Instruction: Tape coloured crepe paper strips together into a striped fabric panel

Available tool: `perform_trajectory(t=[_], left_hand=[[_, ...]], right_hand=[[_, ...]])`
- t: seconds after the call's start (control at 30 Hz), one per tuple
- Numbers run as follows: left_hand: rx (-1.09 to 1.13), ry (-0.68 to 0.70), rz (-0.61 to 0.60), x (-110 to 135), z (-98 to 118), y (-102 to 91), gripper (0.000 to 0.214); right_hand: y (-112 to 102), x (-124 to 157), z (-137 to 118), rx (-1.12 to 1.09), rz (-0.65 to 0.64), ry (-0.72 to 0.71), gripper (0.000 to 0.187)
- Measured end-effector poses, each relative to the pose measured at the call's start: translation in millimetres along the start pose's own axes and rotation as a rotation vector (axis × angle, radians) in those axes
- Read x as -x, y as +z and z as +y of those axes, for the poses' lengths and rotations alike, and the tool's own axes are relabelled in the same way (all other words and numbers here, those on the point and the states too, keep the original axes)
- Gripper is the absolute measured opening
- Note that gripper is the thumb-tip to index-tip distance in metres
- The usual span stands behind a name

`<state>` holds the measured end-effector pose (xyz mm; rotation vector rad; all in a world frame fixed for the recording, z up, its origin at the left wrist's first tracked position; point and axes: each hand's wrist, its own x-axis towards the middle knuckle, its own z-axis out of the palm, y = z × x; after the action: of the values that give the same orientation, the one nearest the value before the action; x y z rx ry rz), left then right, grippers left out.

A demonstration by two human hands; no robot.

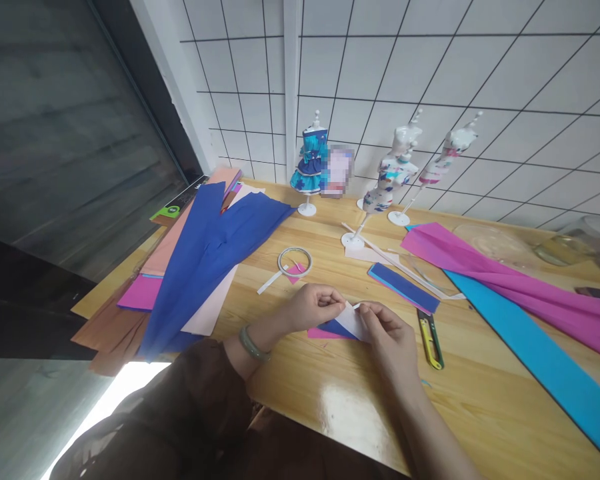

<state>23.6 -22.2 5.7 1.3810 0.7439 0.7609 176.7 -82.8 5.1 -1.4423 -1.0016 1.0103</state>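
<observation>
A small white piece of paper (353, 321) is stretched between my two hands just above the table. My left hand (316, 307), with a bangle on the wrist, pinches its left corner. At the other side my right hand (390, 330) has thumb and forefinger closed on the paper's edge; a tiny white bit shows at the fingertips. Beneath lie a blue piece (336, 327) and a pink piece (325, 334), partly covered by the white one. Beyond my left hand rests a roll of tape (295, 262), with a pink scrap (296, 272) inside and under it.
Blue crepe paper (215, 247) tops a stack at left. A yellow-green cutter (431, 340) and blue strips (405, 288) lie right. Pink (505, 280) and turquoise (525, 360) sheets cross the right side. A dressed mannequin (313, 157) and two more mannequins (395, 167) stand near the wall.
</observation>
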Motion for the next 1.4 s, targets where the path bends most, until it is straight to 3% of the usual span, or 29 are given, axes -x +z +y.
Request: perform_trajectory(t=[0.33, 0.63, 0.77, 0.93, 1.4], left_hand=[[0.152, -0.072, 0.061, -1, 7, -4.1, 0.026], [0.229, 0.019, 0.136, -1, 12, -7.5, 0.02], [0.238, 0.028, 0.173, -2, 10, -10.5, 0.017], [0.267, 0.001, 0.185, -3, 13, -13.1, 0.017], [0.336, 0.063, 0.206, -5, 9, -18.8, 0.013]], right_hand=[[-4, -1, -5, -0.023, 0.237, -0.079, 0.027], [-10, -6, -1, -0.038, 0.494, -0.171, 0.026], [-15, -13, 1, -0.188, 0.586, -0.177, 0.023], [-23, -16, -7, -0.489, 0.581, -0.099, 0.015], [-55, -3, -27, -0.778, 0.568, 0.036, 0.012]])
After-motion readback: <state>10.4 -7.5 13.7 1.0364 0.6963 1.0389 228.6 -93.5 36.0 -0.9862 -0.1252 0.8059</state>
